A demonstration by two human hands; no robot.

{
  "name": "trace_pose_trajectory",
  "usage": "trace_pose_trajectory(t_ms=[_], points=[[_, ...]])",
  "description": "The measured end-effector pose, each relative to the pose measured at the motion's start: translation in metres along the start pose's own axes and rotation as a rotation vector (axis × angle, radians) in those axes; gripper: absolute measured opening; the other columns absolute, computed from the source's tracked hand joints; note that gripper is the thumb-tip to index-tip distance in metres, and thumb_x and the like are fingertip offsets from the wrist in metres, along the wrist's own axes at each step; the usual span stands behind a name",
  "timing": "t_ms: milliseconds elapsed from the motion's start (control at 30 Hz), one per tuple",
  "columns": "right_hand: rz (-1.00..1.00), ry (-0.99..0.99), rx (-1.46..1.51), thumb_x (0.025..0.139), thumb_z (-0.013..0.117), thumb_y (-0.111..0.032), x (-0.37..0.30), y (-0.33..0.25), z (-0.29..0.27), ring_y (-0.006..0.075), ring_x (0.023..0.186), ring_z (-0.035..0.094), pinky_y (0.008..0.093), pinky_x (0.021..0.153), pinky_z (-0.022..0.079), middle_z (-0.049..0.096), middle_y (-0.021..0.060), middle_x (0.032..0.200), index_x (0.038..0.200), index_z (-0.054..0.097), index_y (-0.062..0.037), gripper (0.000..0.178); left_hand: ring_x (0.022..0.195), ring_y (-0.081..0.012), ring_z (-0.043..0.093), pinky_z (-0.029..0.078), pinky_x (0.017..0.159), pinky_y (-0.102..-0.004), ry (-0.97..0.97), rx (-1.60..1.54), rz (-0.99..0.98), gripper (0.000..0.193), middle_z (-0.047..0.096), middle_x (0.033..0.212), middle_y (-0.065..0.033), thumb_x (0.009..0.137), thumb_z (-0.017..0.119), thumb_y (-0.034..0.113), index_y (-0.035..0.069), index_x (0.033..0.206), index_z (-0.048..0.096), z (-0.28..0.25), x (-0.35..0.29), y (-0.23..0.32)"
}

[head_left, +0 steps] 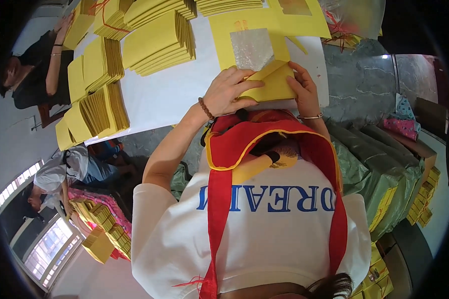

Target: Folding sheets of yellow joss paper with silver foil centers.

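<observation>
A yellow paper sheet (279,47) lies at the near edge of the white table, with its near part folded up. A silvery square patch (252,49) sits on it, partly under the fold. My left hand (228,92), with a brown bead bracelet at the wrist, grips the folded part (274,84) at its left side, fingers on top and thumb along the near edge. On the right side, my right hand (304,88) pinches the fold's edge between thumb and fingers. The paper's underside is hidden.
Stacks of folded yellow paper (157,42) stand on the white table (149,102) at its left and far side. More yellow sheets (304,20) lie at the far right. Green-wrapped bundles (379,169) stand on the right. Two other people (60,169) are at the left.
</observation>
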State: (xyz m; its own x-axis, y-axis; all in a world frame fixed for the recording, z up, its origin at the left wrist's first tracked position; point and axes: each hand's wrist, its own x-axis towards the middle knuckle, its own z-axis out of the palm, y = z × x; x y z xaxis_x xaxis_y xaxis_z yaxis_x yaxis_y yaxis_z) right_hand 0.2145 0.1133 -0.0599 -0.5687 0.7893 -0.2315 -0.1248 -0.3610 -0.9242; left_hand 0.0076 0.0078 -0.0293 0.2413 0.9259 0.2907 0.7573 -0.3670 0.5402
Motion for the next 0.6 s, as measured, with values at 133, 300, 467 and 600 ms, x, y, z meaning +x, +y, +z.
trace_pose_trajectory(t_ms=[133, 300, 467, 600], points=[[0.01, -0.008, -0.008, 0.087, 0.051, -0.006, -0.0012, -0.0027, 0.0006, 0.0104, 0.093, 0.052, 0.0228, 0.081, 0.043, 0.056, 0.0072, 0.105, 0.125, 0.045, -0.0022, 0.038, 0.09, -0.0255, 0.049, 0.042, 0.078, -0.0352, -0.006, 0.026, -0.006, 0.042, 0.052, 0.113, -0.0077, 0.071, 0.068, 0.031, 0.017, 0.109, 0.059, 0.0026, -0.0016, 0.0001], [-0.003, 0.001, -0.011, 0.088, 0.051, -0.006, -0.002, -0.0031, 0.0023, 0.0103, 0.093, 0.052, 0.0228, 0.081, 0.043, 0.055, 0.0071, 0.106, 0.125, 0.044, -0.0022, 0.038, 0.089, -0.0245, 0.048, 0.042, 0.078, -0.0349, 0.0, 0.051, -0.008, 0.042, 0.051, 0.115, -0.0063, 0.07, 0.069, 0.03, 0.017, 0.109, 0.059, 0.0043, -0.0032, 0.0], [-0.014, -0.008, 0.003, 0.088, 0.052, -0.006, -0.0016, -0.0016, 0.0022, 0.0104, 0.094, 0.052, 0.0227, 0.081, 0.043, 0.056, 0.0073, 0.107, 0.125, 0.044, -0.0021, 0.039, 0.088, -0.0241, 0.048, 0.041, 0.077, -0.0342, 0.011, 0.034, 0.014, 0.045, 0.051, 0.116, -0.0059, 0.067, 0.071, 0.028, 0.017, 0.109, 0.059, 0.0026, -0.0034, -0.0009], [-0.006, -0.02, -0.008, 0.087, 0.053, -0.005, -0.0012, -0.0007, 0.0004, 0.011, 0.094, 0.053, 0.0231, 0.081, 0.043, 0.056, 0.0078, 0.107, 0.125, 0.044, -0.0019, 0.04, 0.087, -0.0239, 0.048, 0.041, 0.077, -0.0341, 0.027, 0.026, 0.006, 0.047, 0.052, 0.116, -0.0056, 0.066, 0.072, 0.028, 0.016, 0.109, 0.059, 0.0041, -0.0038, -0.0003]])
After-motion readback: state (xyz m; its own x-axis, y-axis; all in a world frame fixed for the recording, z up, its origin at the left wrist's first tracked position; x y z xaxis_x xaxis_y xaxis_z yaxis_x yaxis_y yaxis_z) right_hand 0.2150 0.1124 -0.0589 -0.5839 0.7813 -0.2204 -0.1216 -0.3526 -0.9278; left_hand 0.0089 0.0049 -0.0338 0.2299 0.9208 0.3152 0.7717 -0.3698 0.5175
